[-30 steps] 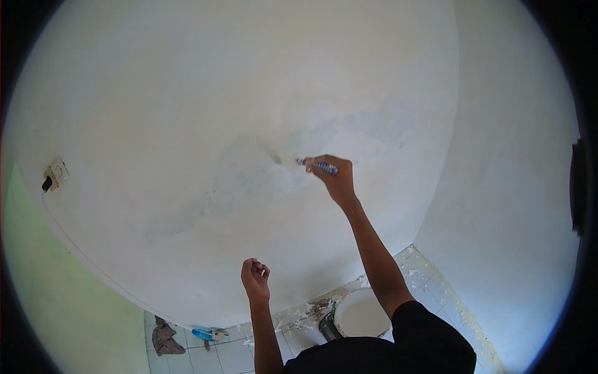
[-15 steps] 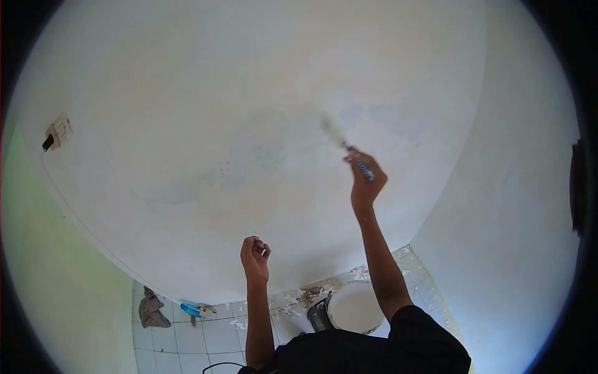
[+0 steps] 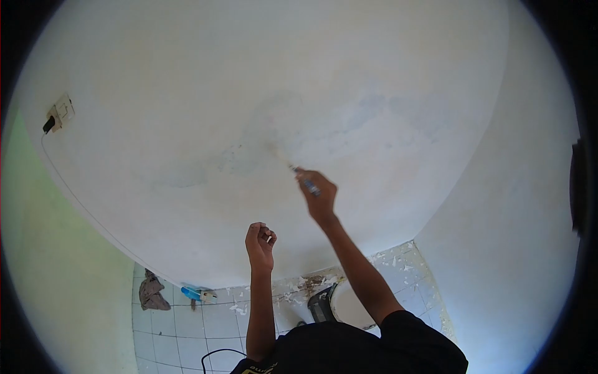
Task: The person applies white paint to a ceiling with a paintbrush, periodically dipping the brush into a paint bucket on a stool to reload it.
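A paintbrush (image 3: 311, 187) with a patterned blue-and-white handle is gripped in my right hand (image 3: 322, 194). Its pale bristles, blurred, point up and left over the white wall (image 3: 187, 81), at a greyish-blue patch (image 3: 258, 128); whether they touch the surface is hard to tell. Lower and to the left, my left hand (image 3: 260, 243) is raised in front of the wall with its fingers curled in and nothing visible in them. Below my right forearm stands a round container of whitish paint (image 3: 352, 306), partly hidden by my arm and shirt.
A dark container (image 3: 321, 305) stands beside the paint. Pale flakes (image 3: 240, 308) litter the tiled floor (image 3: 190, 324) along the wall. A brown cloth (image 3: 152, 293) and a blue object (image 3: 191, 293) lie at left. A black plug (image 3: 49, 125) with a cord sits in the wall socket (image 3: 64, 109).
My right hand has swept the paintbrush left and slightly down across the wall. My left hand is a little higher and further right in view, still curled. The view has shifted slightly.
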`<action>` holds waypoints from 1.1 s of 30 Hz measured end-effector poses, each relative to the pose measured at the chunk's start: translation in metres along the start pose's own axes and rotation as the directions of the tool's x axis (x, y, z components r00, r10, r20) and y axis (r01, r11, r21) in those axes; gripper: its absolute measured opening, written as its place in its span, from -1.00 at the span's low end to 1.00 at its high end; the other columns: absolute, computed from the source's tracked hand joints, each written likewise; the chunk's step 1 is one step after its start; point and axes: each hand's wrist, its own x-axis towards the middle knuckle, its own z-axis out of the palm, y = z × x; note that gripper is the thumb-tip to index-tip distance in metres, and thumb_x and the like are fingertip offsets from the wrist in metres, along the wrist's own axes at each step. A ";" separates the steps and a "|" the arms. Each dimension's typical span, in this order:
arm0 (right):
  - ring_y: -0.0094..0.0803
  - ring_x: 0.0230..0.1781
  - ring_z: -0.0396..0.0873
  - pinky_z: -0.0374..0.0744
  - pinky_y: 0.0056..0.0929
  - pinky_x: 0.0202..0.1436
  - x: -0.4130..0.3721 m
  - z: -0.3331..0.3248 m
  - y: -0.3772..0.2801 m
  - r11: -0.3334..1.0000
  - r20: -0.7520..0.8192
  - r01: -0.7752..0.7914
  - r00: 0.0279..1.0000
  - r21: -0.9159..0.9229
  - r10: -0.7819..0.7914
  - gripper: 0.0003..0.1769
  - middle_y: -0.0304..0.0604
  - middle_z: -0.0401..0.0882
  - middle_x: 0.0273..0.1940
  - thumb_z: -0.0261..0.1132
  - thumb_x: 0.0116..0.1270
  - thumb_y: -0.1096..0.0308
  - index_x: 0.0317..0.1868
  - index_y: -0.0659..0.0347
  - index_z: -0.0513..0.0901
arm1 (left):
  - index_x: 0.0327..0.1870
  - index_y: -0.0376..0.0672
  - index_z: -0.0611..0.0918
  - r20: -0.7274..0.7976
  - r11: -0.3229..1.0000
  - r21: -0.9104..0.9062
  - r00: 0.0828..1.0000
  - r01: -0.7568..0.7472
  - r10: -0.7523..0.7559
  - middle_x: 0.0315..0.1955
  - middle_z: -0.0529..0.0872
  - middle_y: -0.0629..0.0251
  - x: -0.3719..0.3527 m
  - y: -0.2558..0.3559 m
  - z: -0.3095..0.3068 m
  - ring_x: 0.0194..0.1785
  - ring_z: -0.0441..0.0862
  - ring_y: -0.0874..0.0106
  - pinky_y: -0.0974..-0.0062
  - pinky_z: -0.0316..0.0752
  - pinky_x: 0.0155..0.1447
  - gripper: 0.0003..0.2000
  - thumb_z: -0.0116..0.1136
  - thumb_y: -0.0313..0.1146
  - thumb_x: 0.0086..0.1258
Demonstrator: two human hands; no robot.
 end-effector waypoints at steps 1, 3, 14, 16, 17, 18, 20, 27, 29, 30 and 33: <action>-0.20 -0.11 0.74 0.66 -0.37 -0.10 0.007 -0.010 0.005 0.999 -0.033 -0.020 0.999 -0.047 0.018 -0.90 0.02 0.72 -0.16 0.35 0.26 0.59 -0.21 0.30 0.66 | -0.26 -0.08 0.56 -0.009 1.000 -0.001 1.000 0.001 -0.001 -0.47 0.54 0.46 0.002 0.002 -0.001 -0.34 0.50 0.53 0.48 0.45 -0.15 -0.81 0.11 -0.18 0.47; -0.21 -0.07 0.74 0.68 -0.38 -0.10 0.025 -0.030 0.011 0.990 -0.124 -0.059 0.991 -0.129 0.043 -0.89 0.02 0.73 -0.14 0.35 0.26 0.60 -0.20 0.31 0.67 | -0.26 -0.08 0.56 0.000 0.999 0.013 0.999 -0.040 0.040 -0.47 0.54 0.46 0.003 0.003 -0.006 -0.34 0.51 0.52 0.48 0.45 -0.15 -0.82 0.10 -0.18 0.48; -0.21 -0.03 0.73 0.69 -0.37 -0.06 0.007 -0.019 -0.015 0.972 0.022 0.109 0.994 -0.208 -0.107 -0.82 -0.02 0.72 -0.10 0.34 0.23 0.66 -0.18 0.25 0.68 | -0.24 -0.04 0.57 0.003 0.999 0.013 0.999 -0.040 0.040 -0.49 0.55 0.47 0.017 0.008 -0.013 -0.33 0.55 0.50 0.44 0.43 -0.14 -0.85 0.08 -0.20 0.48; -0.21 -0.05 0.74 0.69 -0.36 -0.07 0.013 -0.017 -0.012 0.969 -0.033 0.101 0.993 -0.227 -0.111 -0.83 -0.02 0.72 -0.12 0.34 0.22 0.66 -0.20 0.27 0.67 | -0.24 -0.04 0.57 -0.021 0.999 0.011 0.999 -0.030 0.031 -0.48 0.55 0.47 0.017 0.007 -0.013 -0.33 0.55 0.50 0.44 0.43 -0.14 -0.85 0.08 -0.21 0.48; -0.22 -0.06 0.74 0.69 -0.36 -0.08 0.013 -0.018 -0.012 0.965 -0.095 0.083 0.989 -0.248 -0.110 -0.84 -0.02 0.73 -0.15 0.35 0.21 0.66 -0.21 0.28 0.67 | -0.24 -0.04 0.57 -0.013 0.999 0.007 0.999 -0.035 0.035 -0.49 0.55 0.48 0.018 0.007 -0.014 -0.34 0.55 0.50 0.44 0.44 -0.14 -0.85 0.09 -0.20 0.48; -0.22 -0.06 0.74 0.69 -0.36 -0.08 0.011 -0.021 -0.012 0.965 -0.094 0.077 0.990 -0.252 -0.104 -0.84 -0.02 0.73 -0.15 0.35 0.21 0.66 -0.21 0.28 0.67 | -0.24 -0.04 0.57 -0.003 0.999 0.004 0.999 -0.038 0.038 -0.49 0.55 0.48 0.018 0.007 -0.015 -0.34 0.55 0.50 0.45 0.44 -0.14 -0.85 0.09 -0.20 0.48; -0.23 -0.12 0.75 0.67 -0.40 -0.10 0.017 -0.030 -0.011 0.976 0.014 0.054 0.999 -0.210 -0.053 -0.84 -0.02 0.73 -0.23 0.35 0.19 0.68 -0.23 0.31 0.67 | -0.24 -0.07 0.56 -0.006 1.000 0.008 1.000 -0.025 0.025 -0.48 0.55 0.46 0.017 0.006 -0.018 -0.34 0.53 0.52 0.46 0.46 -0.14 -0.84 0.08 -0.20 0.49; -0.24 -0.16 0.74 0.66 -0.42 -0.12 0.049 -0.054 0.001 0.976 -0.288 0.002 0.955 -0.219 -0.067 -0.89 0.04 0.72 -0.21 0.35 0.22 0.65 -0.24 0.33 0.65 | -0.23 -0.04 0.58 -0.019 0.999 0.011 0.999 -0.041 0.041 -0.49 0.54 0.48 0.021 0.009 -0.016 -0.34 0.54 0.51 0.46 0.44 -0.14 -0.84 0.10 -0.19 0.48; -0.22 -0.10 0.75 0.67 -0.41 -0.09 0.045 -0.048 0.006 0.982 -0.052 0.073 0.995 -0.177 -0.083 -0.87 0.04 0.73 -0.18 0.34 0.22 0.66 -0.23 0.31 0.66 | -0.23 -0.04 0.58 -0.017 1.000 0.006 1.000 -0.022 0.022 -0.49 0.54 0.48 0.023 0.006 -0.014 -0.34 0.54 0.52 0.46 0.44 -0.13 -0.84 0.10 -0.19 0.48; -0.20 -0.05 0.74 0.67 -0.41 -0.07 0.044 -0.046 -0.001 0.975 0.018 0.096 0.995 -0.201 -0.094 -0.85 0.02 0.73 -0.18 0.34 0.21 0.67 -0.22 0.30 0.66 | -0.23 -0.04 0.57 -0.017 1.000 0.003 1.000 -0.006 0.006 -0.49 0.53 0.48 0.023 0.004 -0.013 -0.34 0.53 0.52 0.46 0.44 -0.13 -0.84 0.10 -0.18 0.48; -0.21 -0.04 0.74 0.67 -0.39 -0.03 0.044 -0.058 -0.007 0.983 -0.148 0.060 0.985 -0.171 -0.086 -0.84 0.00 0.73 -0.19 0.34 0.21 0.67 -0.22 0.29 0.67 | -0.23 -0.03 0.57 0.016 1.000 -0.004 1.000 0.000 0.000 -0.49 0.53 0.48 0.024 -0.001 -0.014 -0.33 0.52 0.52 0.45 0.43 -0.13 -0.85 0.10 -0.18 0.47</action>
